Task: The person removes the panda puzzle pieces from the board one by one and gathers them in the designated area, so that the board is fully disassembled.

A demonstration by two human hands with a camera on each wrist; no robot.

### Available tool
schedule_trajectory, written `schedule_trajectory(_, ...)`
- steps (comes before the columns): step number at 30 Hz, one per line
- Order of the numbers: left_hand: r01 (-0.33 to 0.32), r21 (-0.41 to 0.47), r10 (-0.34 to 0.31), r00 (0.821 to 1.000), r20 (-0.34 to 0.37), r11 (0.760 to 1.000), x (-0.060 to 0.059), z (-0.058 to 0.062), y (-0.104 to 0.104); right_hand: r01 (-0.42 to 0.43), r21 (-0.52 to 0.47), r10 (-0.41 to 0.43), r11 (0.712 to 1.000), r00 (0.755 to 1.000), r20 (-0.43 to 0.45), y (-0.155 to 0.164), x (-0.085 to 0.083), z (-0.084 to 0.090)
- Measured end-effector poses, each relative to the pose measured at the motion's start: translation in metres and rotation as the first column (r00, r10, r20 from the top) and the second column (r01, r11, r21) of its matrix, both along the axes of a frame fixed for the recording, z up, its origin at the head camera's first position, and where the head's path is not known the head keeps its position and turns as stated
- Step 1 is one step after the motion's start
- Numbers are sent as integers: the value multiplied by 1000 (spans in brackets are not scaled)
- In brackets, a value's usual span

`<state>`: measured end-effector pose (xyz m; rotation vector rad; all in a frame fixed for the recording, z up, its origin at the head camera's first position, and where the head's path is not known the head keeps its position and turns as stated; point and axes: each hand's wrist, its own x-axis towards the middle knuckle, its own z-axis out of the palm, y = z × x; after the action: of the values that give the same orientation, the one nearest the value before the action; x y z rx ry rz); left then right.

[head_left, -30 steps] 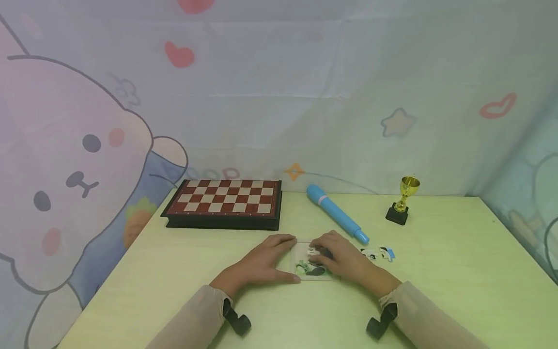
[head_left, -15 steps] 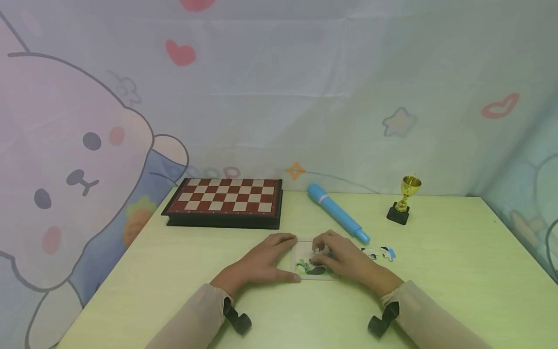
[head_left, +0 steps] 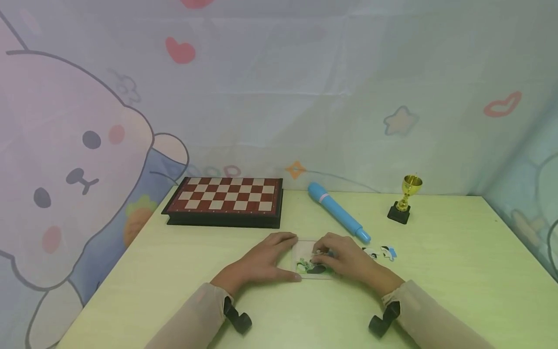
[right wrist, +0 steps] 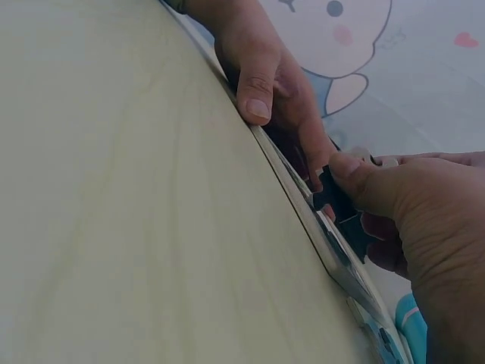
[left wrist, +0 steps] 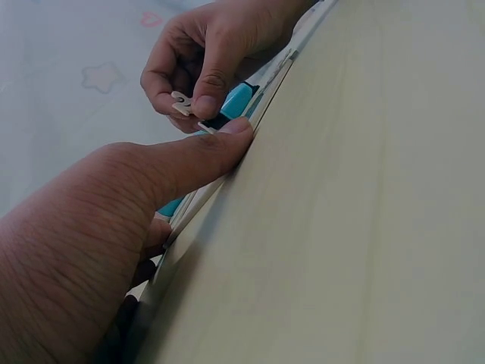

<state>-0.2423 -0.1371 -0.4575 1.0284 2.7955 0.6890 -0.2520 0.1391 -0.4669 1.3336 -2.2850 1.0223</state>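
A flat puzzle tray [head_left: 303, 248] with a green and black picture along its near side lies in front of me. My left hand [head_left: 261, 261] holds its left end, thumb at the near corner and fingertips at the far one. My right hand [head_left: 346, 256] is over the right part of the tray and pinches a puzzle piece [right wrist: 335, 193] between thumb and fingers. The piece stands tilted, its dark face showing in the right wrist view and a pale knobbed edge in the left wrist view. Fingers partly hide it. Two loose puzzle pieces [head_left: 388, 253] lie just right of the right hand.
A red and white chessboard box [head_left: 231, 198] stands at the back left. A blue marker-shaped tube [head_left: 337, 212] lies slanted behind the right hand. Further right is a gold trophy cup [head_left: 405, 198] on a black base. A printed cloth [head_left: 279, 97] hangs behind the table.
The right hand has turned the pinched piece, so less of its face shows in the head view, and its fingers have curled in slightly. The left hand keeps its place on the tray.
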Motion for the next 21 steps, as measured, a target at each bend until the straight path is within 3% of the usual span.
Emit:
schedule_trajectory(8,1,-9,-1,1000,-4,1000,-1,1,0,-70,-39,68,997,997,-35,-1,-1,1)
schedule_trajectory(21,-2,0,2,1000,9,1000,-1,0,1,-72,-34,70,997,996,-54,0,-1,2)
